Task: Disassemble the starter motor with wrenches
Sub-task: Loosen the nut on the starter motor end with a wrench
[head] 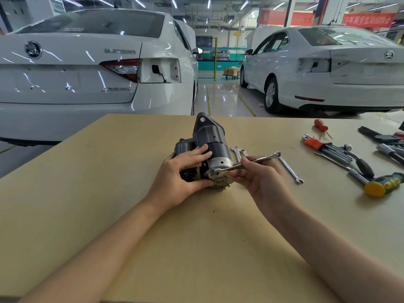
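Note:
A black starter motor [209, 136] with a silver end cap lies on the tan table [109, 193], end cap toward me. My left hand [185, 173] grips the motor from the left, fingers over the top and thumb under the end cap. My right hand [260, 180] pinches a silver combination wrench [262, 159] near its middle. The wrench's near end sits on a bolt at the left of the end cap; its ring end points up and right.
Two more silver wrenches [290, 169] lie just right of the motor. Farther right are a hex key set with an orange holder [328, 147], a red screwdriver [321, 125], a ratchet handle [364, 166] and a yellow-headed hammer [380, 185]. White cars stand beyond the table's far edge.

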`<state>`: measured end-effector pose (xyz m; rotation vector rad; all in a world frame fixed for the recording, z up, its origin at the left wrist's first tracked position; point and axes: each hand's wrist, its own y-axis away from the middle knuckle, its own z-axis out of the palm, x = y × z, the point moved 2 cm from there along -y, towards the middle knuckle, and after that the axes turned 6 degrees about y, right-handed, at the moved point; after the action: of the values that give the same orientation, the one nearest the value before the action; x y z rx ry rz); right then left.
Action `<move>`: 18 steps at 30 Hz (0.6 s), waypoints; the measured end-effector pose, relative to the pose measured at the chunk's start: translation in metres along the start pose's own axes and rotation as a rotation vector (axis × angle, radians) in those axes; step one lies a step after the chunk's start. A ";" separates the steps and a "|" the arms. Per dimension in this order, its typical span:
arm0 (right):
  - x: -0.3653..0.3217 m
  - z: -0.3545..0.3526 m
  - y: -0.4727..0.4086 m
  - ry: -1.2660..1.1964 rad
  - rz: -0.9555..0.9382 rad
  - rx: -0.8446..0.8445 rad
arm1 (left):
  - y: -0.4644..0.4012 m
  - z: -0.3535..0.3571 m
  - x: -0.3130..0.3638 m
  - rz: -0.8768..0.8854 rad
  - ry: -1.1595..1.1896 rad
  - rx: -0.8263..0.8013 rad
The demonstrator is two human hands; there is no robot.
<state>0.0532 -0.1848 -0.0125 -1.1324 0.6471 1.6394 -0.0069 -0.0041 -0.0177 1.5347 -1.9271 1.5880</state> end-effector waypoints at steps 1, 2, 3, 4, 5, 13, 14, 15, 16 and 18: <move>0.000 0.000 0.000 0.012 -0.008 -0.001 | 0.000 0.000 0.000 -0.004 0.005 -0.001; -0.001 0.000 0.000 0.028 -0.018 -0.001 | 0.000 0.000 0.000 -0.007 0.005 -0.001; -0.001 0.000 0.000 0.043 -0.028 -0.002 | 0.000 0.000 0.001 -0.010 0.004 -0.002; -0.001 0.000 -0.001 0.062 -0.037 -0.006 | 0.000 0.000 0.001 -0.012 0.006 -0.002; -0.003 0.000 -0.001 0.091 -0.048 -0.013 | 0.000 0.000 0.002 -0.012 0.007 -0.001; -0.004 -0.003 0.000 0.046 -0.052 -0.062 | -0.001 0.000 0.002 -0.005 0.005 0.004; -0.003 -0.004 0.000 0.029 -0.047 -0.061 | -0.001 0.000 0.003 -0.003 0.006 0.004; -0.003 -0.004 0.001 0.015 -0.039 -0.063 | 0.000 0.000 0.003 -0.002 0.008 0.003; -0.003 -0.004 0.001 0.007 -0.035 -0.066 | 0.000 0.000 0.003 -0.002 0.008 0.002; -0.005 -0.002 0.002 0.036 -0.060 -0.081 | 0.000 0.000 0.003 -0.002 0.008 0.000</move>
<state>0.0526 -0.1898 -0.0088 -1.2311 0.5685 1.6095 -0.0080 -0.0062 -0.0157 1.5275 -1.9208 1.5907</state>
